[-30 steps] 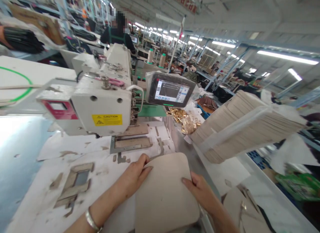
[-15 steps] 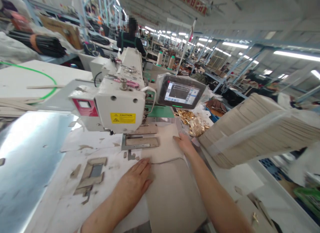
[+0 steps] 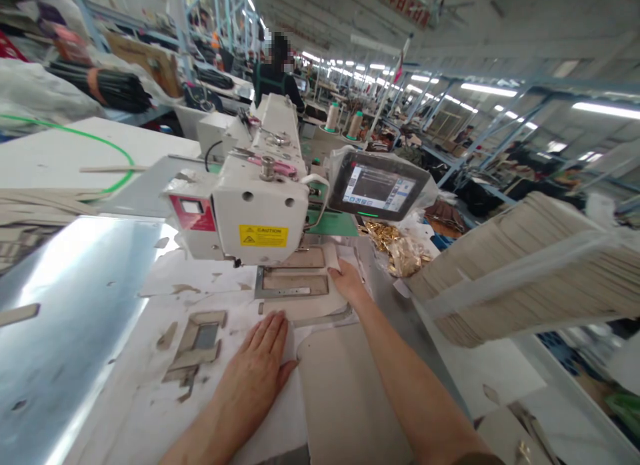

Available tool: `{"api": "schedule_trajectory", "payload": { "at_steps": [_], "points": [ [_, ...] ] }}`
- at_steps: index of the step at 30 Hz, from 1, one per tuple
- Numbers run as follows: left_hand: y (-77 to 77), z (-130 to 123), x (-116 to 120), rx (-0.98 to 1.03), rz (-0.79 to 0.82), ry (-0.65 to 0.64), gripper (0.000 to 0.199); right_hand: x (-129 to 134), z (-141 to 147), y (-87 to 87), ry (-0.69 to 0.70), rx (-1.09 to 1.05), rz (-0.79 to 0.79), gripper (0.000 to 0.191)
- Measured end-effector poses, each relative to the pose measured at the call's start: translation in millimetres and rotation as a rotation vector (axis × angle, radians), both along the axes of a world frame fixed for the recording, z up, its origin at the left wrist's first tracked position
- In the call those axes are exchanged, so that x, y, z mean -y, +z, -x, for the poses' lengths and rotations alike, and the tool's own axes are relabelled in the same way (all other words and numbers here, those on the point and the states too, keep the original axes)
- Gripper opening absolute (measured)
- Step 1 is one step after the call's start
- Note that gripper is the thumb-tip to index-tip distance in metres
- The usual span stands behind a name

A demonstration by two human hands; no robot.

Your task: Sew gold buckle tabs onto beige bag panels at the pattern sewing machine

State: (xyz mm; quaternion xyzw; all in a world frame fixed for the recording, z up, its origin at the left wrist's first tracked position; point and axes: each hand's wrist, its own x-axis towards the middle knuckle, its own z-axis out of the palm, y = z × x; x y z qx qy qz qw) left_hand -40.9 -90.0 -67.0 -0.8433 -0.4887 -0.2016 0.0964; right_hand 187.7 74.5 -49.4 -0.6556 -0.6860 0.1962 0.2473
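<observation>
A beige panel (image 3: 305, 310) lies partly under the metal clamp frame (image 3: 295, 292) of a white sewing machine (image 3: 265, 212). My right hand (image 3: 347, 282) is at the panel's upper right edge, thumb and fingers closed on it. My left hand (image 3: 265, 345) lies flat with fingers extended, its fingertips by the panel's lower left edge. A larger beige piece (image 3: 345, 392) with rounded corners rests nearer to me, between my forearms, with a gap separating it from the panel.
A tall wrapped stack of beige pieces (image 3: 510, 272) stands at the right. Gold metal parts (image 3: 400, 248) lie behind it, near a touchscreen (image 3: 376, 188). A cut-out template (image 3: 197, 345) is on the left. A person (image 3: 277, 72) is farther back.
The upper panel has moved left under the clamp frame, separating from the larger piece. My right hand has moved left with it. The camera view has shifted slightly.
</observation>
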Motion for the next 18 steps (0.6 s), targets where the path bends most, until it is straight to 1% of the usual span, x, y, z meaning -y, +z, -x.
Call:
{"api": "schedule_trajectory", "payload": {
  "at_steps": [2, 3, 5, 7, 9, 11, 13, 15, 18],
  "points": [
    [0.7, 1, -2, 0.018, 0.018, -0.004, 0.056, 2, 0, 4.0, -0.023, 0.04, -0.014, 0.023],
    [1.3, 1, -4, 0.026, 0.03, -0.005, 0.055, 4, -1, 7.2, -0.035, 0.056, -0.049, 0.026],
    [2.9, 3, -8, 0.033, 0.059, -0.004, 0.052, 15, -6, 15.0, -0.02, 0.072, -0.177, 0.036],
    [4.8, 4, -11, 0.033, 0.091, -0.003, 0.05, 35, -15, 22.7, 0.081, 0.057, -0.274, 0.041],
    [6.5, 5, -13, 0.03, 0.116, -0.006, 0.048, 61, -26, 27.0, 0.247, 0.041, -0.274, 0.041],
    [7.8, 4, -14, 0.024, 0.135, -0.009, 0.048, 89, -34, 26.0, 0.4, 0.082, -0.212, 0.044],
    [8.9, 3, -15, 0.018, 0.151, -0.008, 0.048, 113, -38, 20.4, 0.471, 0.186, -0.166, 0.049],
    [9.8, 2, -15, 0.01, 0.16, -0.002, 0.049, 128, -37, 13.7, 0.478, 0.298, -0.159, 0.055],
    [10.6, 1, -15, 0.005, 0.156, 0.009, 0.049, 136, -30, 8.2, 0.444, 0.409, -0.178, 0.058]
  ]
}}
